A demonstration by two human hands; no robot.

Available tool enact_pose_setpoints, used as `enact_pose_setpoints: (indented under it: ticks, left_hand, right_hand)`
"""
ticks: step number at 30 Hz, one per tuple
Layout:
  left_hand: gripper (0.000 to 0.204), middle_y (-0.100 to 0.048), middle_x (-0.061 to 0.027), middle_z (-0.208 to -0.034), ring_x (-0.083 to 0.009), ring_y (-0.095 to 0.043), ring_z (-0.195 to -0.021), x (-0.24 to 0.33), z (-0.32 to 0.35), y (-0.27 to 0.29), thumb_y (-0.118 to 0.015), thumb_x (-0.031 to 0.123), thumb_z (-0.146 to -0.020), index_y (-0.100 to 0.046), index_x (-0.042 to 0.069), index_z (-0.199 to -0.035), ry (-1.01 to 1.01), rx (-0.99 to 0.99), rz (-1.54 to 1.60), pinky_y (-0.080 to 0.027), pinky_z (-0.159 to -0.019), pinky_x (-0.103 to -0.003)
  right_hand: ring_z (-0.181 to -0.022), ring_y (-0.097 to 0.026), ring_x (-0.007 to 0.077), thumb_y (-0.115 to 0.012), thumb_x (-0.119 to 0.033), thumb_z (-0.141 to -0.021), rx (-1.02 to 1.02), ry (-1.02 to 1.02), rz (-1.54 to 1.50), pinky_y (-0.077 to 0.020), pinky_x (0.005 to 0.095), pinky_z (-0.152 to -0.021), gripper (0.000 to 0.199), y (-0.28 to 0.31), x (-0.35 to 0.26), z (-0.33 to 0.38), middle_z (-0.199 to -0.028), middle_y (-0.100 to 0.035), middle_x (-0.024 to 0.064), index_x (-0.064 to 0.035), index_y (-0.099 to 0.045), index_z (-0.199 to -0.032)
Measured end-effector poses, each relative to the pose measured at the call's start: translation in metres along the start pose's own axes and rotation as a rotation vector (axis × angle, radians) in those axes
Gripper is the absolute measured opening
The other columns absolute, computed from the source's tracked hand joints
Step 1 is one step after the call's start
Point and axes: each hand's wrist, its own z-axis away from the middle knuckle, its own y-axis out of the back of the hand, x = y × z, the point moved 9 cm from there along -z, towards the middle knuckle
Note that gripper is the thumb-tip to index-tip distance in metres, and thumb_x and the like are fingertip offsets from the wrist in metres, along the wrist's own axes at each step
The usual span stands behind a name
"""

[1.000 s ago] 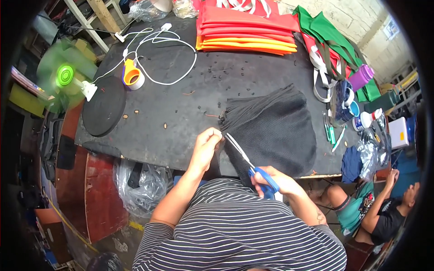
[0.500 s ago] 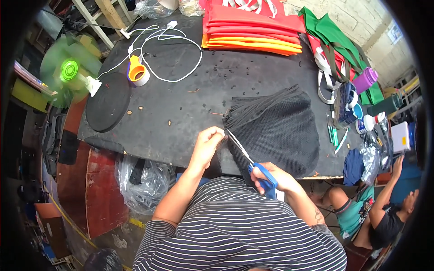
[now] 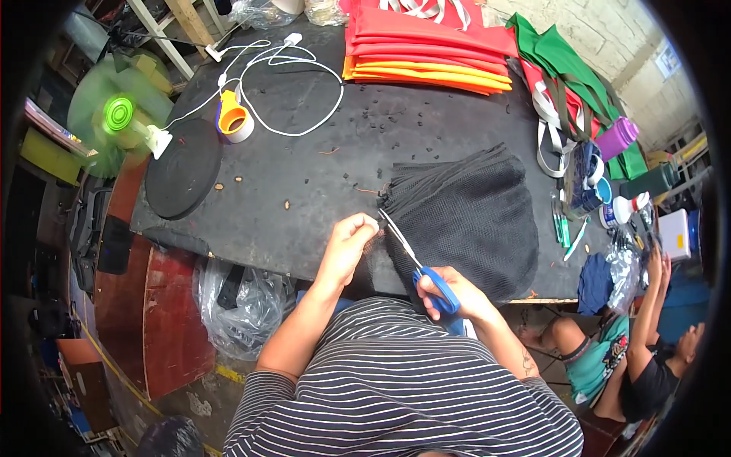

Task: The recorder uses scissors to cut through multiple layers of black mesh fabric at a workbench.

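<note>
My left hand [image 3: 349, 245] pinches the near corner of a stack of black mesh fabric pieces [image 3: 472, 217], fingers closed tight on its edge at the front of the dark worktable [image 3: 304, 190]. My right hand [image 3: 451, 293] is wrapped through the blue plastic handles of a pair of steel-bladed scissors [image 3: 417, 263]; the blades point toward eleven o'clock and reach the mesh edge just beside my left fingertips. The blades look nearly together, though I cannot tell exactly how far.

The mesh stack lies at the table's near right part, fanned out toward two o'clock from my hands.

At twelve o'clock from the mesh sits a folded pile of red and orange fabric sheets [image 3: 426, 46], with green fabric bags [image 3: 579, 84] at one o'clock beyond it. A purple cylindrical bottle [image 3: 615, 139] stands at two o'clock, near the right edge. At ten o'clock lies a round black disc [image 3: 183, 169], and just past it a roll of orange and white tape [image 3: 233, 120] inside a loop of white cable [image 3: 289, 91]. A green fan [image 3: 114, 122] stands off the table's left end.
</note>
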Motion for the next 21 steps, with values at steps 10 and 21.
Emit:
enact_pose_setpoints:
  ticks: [10, 21]
  left_hand:
    - [0.008, -0.047, 0.0058, -0.065, -0.0015, -0.039, -0.058, 0.008, 0.003, 0.001, -0.051, 0.006, -0.082, -0.056, 0.003, -0.075, -0.032, -0.007, 0.018, -0.030, -0.051, -0.018]
    - [0.008, -0.049, 0.0056, -0.069, -0.0016, -0.040, -0.062, 0.026, 0.008, -0.006, -0.052, 0.008, -0.084, -0.055, 0.004, -0.077, -0.045, -0.044, -0.074, -0.031, -0.056, -0.018]
  right_hand:
    - [-0.042, -0.047, 0.0060, -0.062, -0.026, -0.083, 0.083, -0.012, 0.104, -0.0367, 0.0182, -0.038, 0.025, 0.005, 0.002, 0.005, -0.057, -0.051, 0.0001, -0.0039, -0.053, -0.074]
    - [-0.053, -0.050, 0.0109, -0.069, -0.041, -0.073, 0.207, 0.092, 0.646, -0.0385, 0.0270, -0.049, 0.045, 0.001, -0.028, 0.017, -0.056, -0.051, 0.0043, 0.0008, -0.054, -0.075]
